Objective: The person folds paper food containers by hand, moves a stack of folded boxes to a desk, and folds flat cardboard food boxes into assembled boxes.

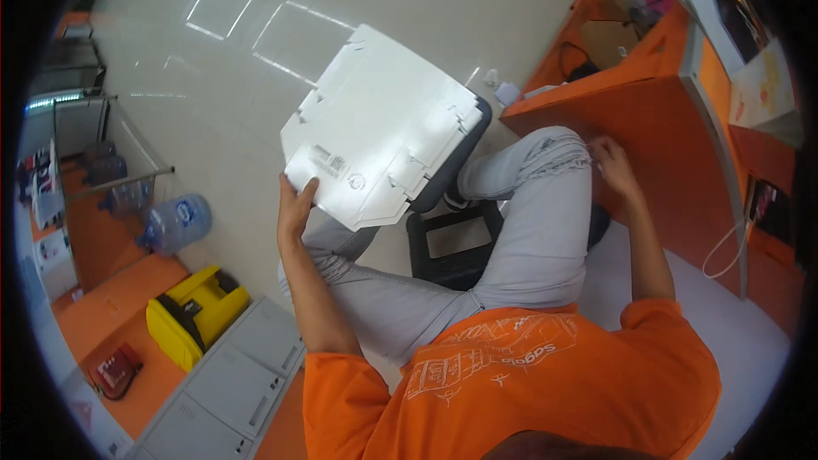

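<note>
My left hand [298,204] grips the near left corner of a white, flat plastic panel [383,119], its thumb on top and the other fingers underneath. The panel has notched edges, small tabs and a printed label [328,162] near my thumb. Under its right side shows a dark part [460,153], mostly hidden, so I cannot tell whether it is joined to the panel. Against the outer side of my right knee lies my right hand [613,166], loosely bent with fingers apart and holding nothing.
A black frame [452,264] stands between my legs. To the right is an orange counter [622,119] with clutter and a white cable [724,255]. On the left are large water bottles [179,221], a yellow case [196,315], grey lockers [230,383] and a red bag-like item [115,370].
</note>
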`<control>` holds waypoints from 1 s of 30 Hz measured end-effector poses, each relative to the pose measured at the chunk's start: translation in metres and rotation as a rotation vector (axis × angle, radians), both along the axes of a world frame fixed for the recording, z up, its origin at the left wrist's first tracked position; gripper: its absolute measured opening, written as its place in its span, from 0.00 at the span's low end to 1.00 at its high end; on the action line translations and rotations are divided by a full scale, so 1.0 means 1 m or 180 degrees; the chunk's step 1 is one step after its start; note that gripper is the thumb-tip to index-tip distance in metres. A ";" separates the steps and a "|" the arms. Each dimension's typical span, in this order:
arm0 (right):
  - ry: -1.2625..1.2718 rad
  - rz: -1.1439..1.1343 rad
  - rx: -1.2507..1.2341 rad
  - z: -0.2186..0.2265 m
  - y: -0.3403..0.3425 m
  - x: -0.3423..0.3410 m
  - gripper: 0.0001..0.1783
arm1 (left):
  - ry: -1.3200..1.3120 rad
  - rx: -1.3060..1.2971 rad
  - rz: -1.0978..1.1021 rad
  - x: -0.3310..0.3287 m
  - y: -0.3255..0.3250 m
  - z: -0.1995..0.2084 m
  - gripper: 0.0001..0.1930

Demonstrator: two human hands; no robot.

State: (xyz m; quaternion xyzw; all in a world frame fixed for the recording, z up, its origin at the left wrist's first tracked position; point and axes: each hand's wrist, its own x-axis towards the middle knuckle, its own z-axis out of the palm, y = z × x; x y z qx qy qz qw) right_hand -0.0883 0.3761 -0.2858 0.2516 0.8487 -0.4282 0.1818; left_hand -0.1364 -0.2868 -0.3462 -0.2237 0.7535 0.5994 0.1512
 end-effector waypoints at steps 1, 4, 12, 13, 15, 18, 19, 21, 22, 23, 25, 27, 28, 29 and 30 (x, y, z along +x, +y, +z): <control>-0.0330 -0.0386 0.0015 -0.010 0.007 0.015 0.16 | -0.0016 0.0024 -0.0174 -0.005 -0.004 -0.004 0.31; 0.0534 0.0025 0.1705 -0.018 -0.018 0.025 0.17 | 0.0010 -0.0214 -0.0242 -0.015 -0.005 -0.024 0.33; 0.1751 0.1184 0.0466 -0.002 -0.232 -0.137 0.32 | 0.0044 -0.0664 0.0534 -0.016 0.022 -0.036 0.37; 0.1934 0.1112 0.0946 -0.037 -0.234 -0.158 0.36 | -0.0295 -0.0189 0.0465 -0.020 0.034 -0.034 0.34; 0.1233 0.1189 0.0592 -0.064 -0.250 -0.193 0.42 | -0.0552 0.0235 0.0602 -0.013 0.037 -0.037 0.26; 0.0649 0.1257 0.0368 -0.082 -0.269 -0.203 0.50 | 0.0098 0.0291 0.0631 -0.011 0.033 -0.029 0.25; 0.0782 0.1224 0.0502 -0.087 -0.270 -0.204 0.54 | 0.0110 0.0283 0.0657 -0.012 0.037 -0.025 0.25; 0.0754 0.1292 0.0614 -0.092 -0.268 -0.213 0.56 | 0.1189 -0.0188 0.0652 -0.017 0.049 -0.016 0.25; 0.0691 0.1305 0.0745 -0.095 -0.263 -0.213 0.57 | 0.1200 -0.0170 0.0621 -0.019 0.058 -0.008 0.25; 0.0699 0.1263 0.0780 -0.095 -0.254 -0.210 0.57 | 0.1486 -0.0321 0.0698 -0.019 0.071 0.004 0.25; 0.0545 0.0913 -0.0430 -0.088 -0.236 -0.212 0.54 | 0.1909 -0.0492 0.0814 -0.017 0.100 0.047 0.23; 0.0969 0.0730 -0.0610 -0.055 -0.248 -0.199 0.48 | 0.2450 -0.0700 0.0854 -0.002 0.091 0.063 0.22; 0.1378 0.0560 -0.0775 -0.031 -0.256 -0.192 0.42 | 0.2978 -0.0900 0.0911 0.003 0.085 0.071 0.22; 0.1384 0.0582 -0.0776 -0.011 -0.258 -0.181 0.42 | 0.2984 -0.0905 0.0933 0.009 0.079 0.074 0.22; 0.2048 0.0375 -0.1129 0.008 -0.262 -0.167 0.37 | 0.3352 -0.1047 0.0558 0.017 0.067 0.078 0.22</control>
